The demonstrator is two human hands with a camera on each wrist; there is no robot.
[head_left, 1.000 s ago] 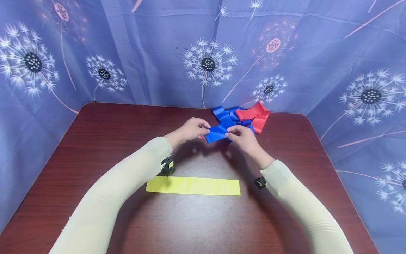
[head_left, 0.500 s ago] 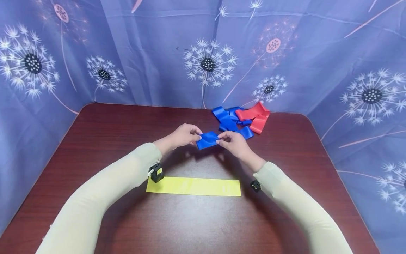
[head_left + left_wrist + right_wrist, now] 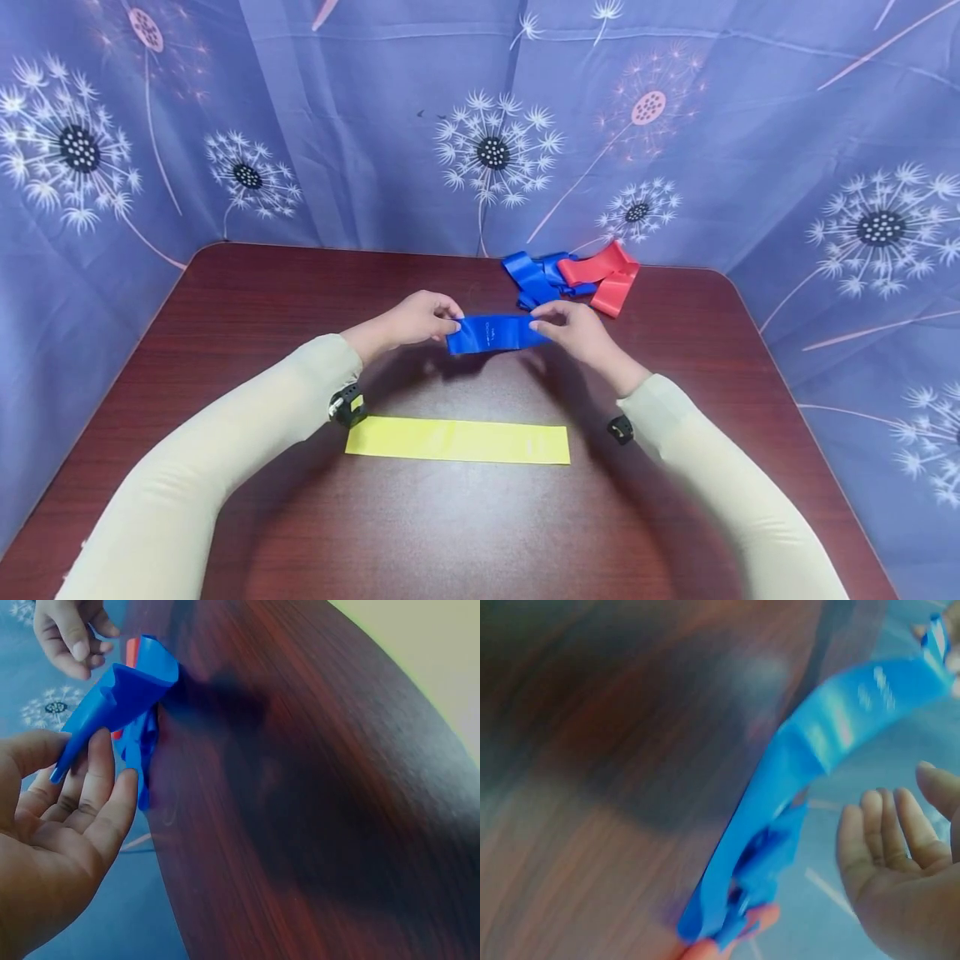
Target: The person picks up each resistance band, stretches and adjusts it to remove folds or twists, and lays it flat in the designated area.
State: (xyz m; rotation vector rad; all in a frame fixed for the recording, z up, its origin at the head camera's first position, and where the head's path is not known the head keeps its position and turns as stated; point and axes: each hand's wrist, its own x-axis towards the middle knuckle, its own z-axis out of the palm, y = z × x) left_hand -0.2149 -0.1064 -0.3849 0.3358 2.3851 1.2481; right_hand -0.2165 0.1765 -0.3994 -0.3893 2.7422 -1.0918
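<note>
A shiny blue resistance band (image 3: 491,333) with small white print spans the gap between the hands, above the middle of the table. My left hand (image 3: 417,318) pinches its left end between thumb and fingers, plain in the left wrist view. My right hand (image 3: 911,881) has its thumb and fingers spread beside the band, apart from it. In the right wrist view the band runs down toward a heap of blue band (image 3: 528,277) at the table's back. A red band (image 3: 615,292) lies folded on that heap.
A flat yellow band (image 3: 457,440) lies crosswise on the dark wooden table (image 3: 450,533), nearer the person. Behind the table hangs a blue curtain (image 3: 375,108) with dandelion prints. Black wrist cameras sit under both sleeves.
The left hand has drawn the blue band's end left and nearer. The right hand came along pinching the band, then let go and moved back to the right. More band now shows stretched out.
</note>
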